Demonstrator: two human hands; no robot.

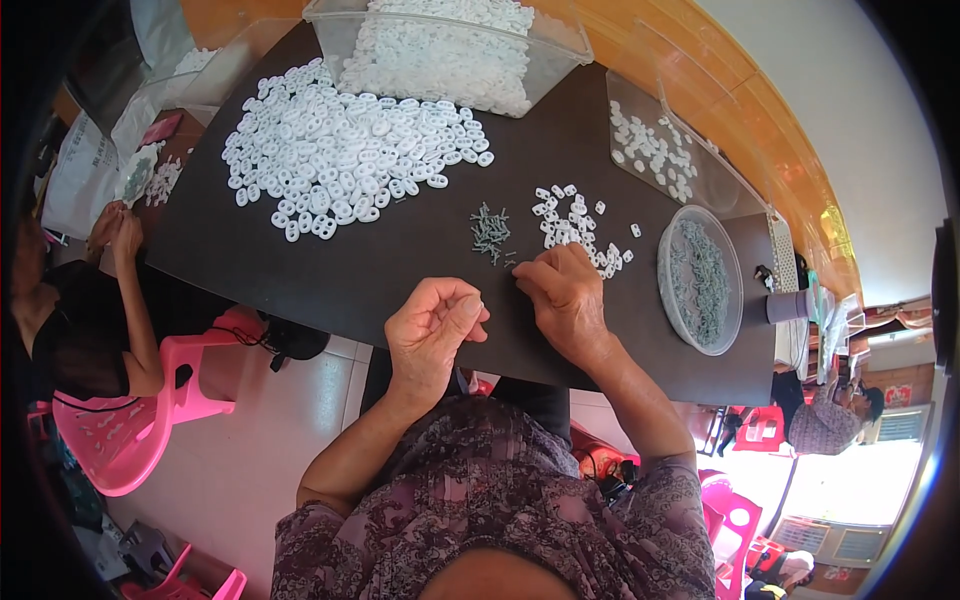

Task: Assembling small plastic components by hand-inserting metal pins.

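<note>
My left hand (436, 335) is closed above the table's near edge, thumb pressed against curled fingers; whatever it may hold is hidden. My right hand (562, 300) reaches down to the dark table, its thumb and forefinger drawn together close to a few stray screws. Just beyond those fingertips lies a small pile of grey-green screws (489, 232). Small white plastic pieces with two holes (560, 215) are scattered past the right knuckles, some partly covered by the hand. Farther left spreads a large heap of white oval two-hole pieces (340, 150).
A round clear tub (668, 305) of screws stands at the right. Clear bins (560, 45) of white pieces line the back, another (640, 95) at back right. At the left, a co-worker's hands (122, 228) are busy beside a pink chair (150, 430).
</note>
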